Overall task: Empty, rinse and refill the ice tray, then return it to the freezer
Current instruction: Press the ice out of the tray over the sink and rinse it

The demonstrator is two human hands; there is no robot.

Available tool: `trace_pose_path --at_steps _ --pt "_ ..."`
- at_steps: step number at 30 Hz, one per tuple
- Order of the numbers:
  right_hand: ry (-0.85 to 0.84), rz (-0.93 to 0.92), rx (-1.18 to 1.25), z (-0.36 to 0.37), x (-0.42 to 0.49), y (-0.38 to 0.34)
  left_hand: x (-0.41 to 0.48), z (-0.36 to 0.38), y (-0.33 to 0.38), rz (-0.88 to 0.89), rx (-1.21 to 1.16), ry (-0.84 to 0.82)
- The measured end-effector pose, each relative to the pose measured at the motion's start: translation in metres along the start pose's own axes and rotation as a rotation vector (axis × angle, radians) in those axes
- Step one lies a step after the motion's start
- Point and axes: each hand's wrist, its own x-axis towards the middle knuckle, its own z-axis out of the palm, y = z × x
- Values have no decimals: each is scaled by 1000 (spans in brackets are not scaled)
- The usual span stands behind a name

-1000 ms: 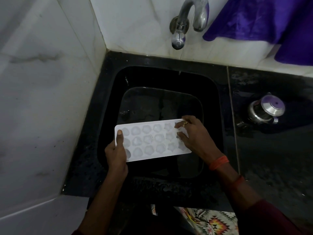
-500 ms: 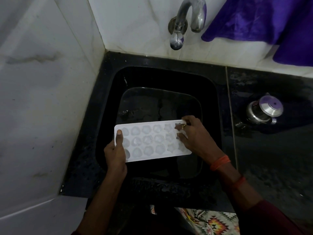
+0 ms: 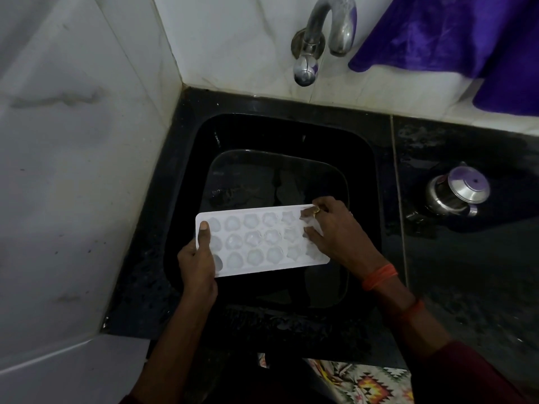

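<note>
Wht marble walls (image 3: pixel 73 170), blk counter (image 3: pixel 472 287).

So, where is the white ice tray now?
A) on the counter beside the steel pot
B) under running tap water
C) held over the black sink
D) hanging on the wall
C: the left hand grips the ice tray's left end above the sink.

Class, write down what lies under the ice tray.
The ice tray, held by the left hand and right hand, is over the black sink. The sink floor directly beneath is covered by the tray, so anything there is unseen.
</note>
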Motion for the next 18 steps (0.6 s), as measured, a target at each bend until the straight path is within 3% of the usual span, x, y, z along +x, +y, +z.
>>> trace_pose_path --at_steps 18 --pt "-12 -41 -29 -11 7 1 1 3 13 15 21 -4"
